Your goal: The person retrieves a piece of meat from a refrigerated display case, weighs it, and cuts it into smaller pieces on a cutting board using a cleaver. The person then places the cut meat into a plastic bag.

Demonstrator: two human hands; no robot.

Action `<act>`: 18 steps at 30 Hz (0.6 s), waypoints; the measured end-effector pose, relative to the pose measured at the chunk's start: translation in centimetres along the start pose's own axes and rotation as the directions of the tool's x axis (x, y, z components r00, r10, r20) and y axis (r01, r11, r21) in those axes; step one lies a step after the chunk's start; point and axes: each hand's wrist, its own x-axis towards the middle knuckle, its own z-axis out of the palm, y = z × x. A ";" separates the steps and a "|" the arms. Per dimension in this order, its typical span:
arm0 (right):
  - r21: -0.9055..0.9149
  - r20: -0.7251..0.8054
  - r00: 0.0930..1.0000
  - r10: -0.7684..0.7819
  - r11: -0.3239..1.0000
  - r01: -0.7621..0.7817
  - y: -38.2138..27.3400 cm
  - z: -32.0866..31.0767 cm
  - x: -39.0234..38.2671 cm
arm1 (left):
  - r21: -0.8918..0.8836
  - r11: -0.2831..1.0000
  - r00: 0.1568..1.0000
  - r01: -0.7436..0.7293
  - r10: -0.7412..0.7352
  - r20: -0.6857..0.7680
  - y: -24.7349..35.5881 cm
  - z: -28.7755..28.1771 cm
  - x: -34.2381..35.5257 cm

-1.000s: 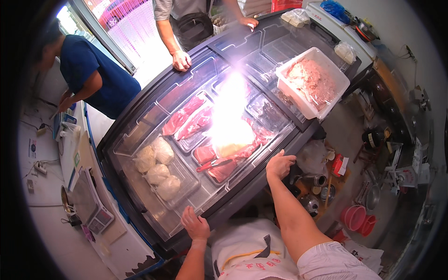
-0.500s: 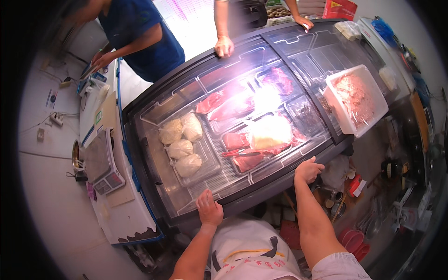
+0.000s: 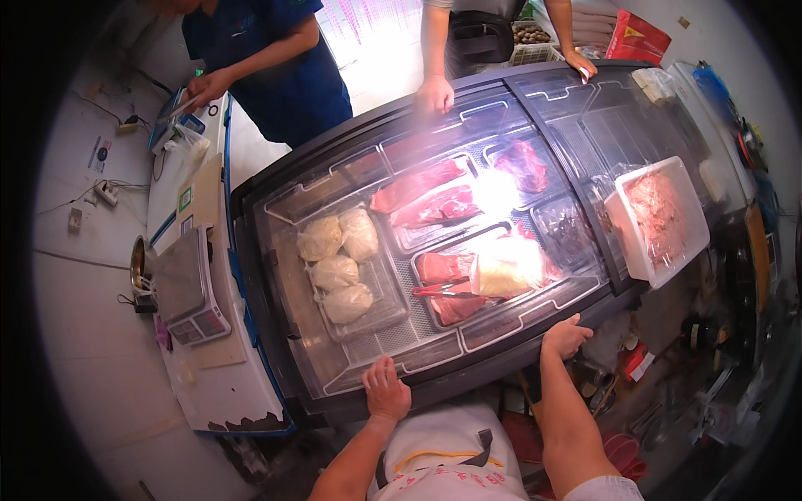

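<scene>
My left hand [image 3: 387, 389] rests on the near edge of a dark-framed display case [image 3: 418, 386], its fingers laid out on the clear lid. Further right along the same edge lies my right hand [image 3: 568, 336], fingers stretched out and nothing visible in them. Under the lid, slabs of red meat [image 3: 434, 203] lie in trays, with a pale yellowish piece [image 3: 499, 274] on top of the nearer ones. Red-handled tongs [image 3: 447, 289] are beside it. Several bagged pale lumps [image 3: 347, 302] sit in a clear tray at the left. Glare hides part of the meat.
A white tub of minced meat [image 3: 660, 221] stands on the case's right end. Scales [image 3: 190, 288] are on the left counter. Across the case, a person's hand [image 3: 436, 94] touches the far edge; another person in blue [image 3: 267, 75] stands at far left. Red baskets [image 3: 622, 455] are low at right.
The whole view has shifted, so the case appears lower and further right. Both my hands stay on its near edge. The person in blue has their hands in a slightly different place.
</scene>
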 end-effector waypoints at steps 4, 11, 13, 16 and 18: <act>0.021 0.006 1.000 -0.003 1.000 0.003 -0.2 0.1 -0.2 | 0.017 1.000 1.000 -0.007 0.007 0.003 -0.2 0.2 0.1; -0.010 -0.036 0.999 -0.020 1.000 0.020 0.3 0.5 0.2 | -0.007 1.000 1.000 -0.012 0.012 -0.003 -0.3 0.1 0.1; -0.011 -0.027 1.000 -0.015 1.000 0.015 0.0 0.6 -0.4 | -0.015 1.000 1.000 -0.014 0.014 -0.002 -0.5 0.1 0.2; 0.012 -0.037 0.999 -0.024 1.000 0.025 -0.6 -0.2 -0.6 | 0.015 1.000 1.000 -0.013 0.013 -0.014 -0.3 0.1 0.4; 0.007 -0.028 0.999 -0.015 1.000 0.015 -0.5 -0.2 -0.7 | 0.031 0.999 1.000 -0.011 0.011 -0.021 -0.4 0.0 0.4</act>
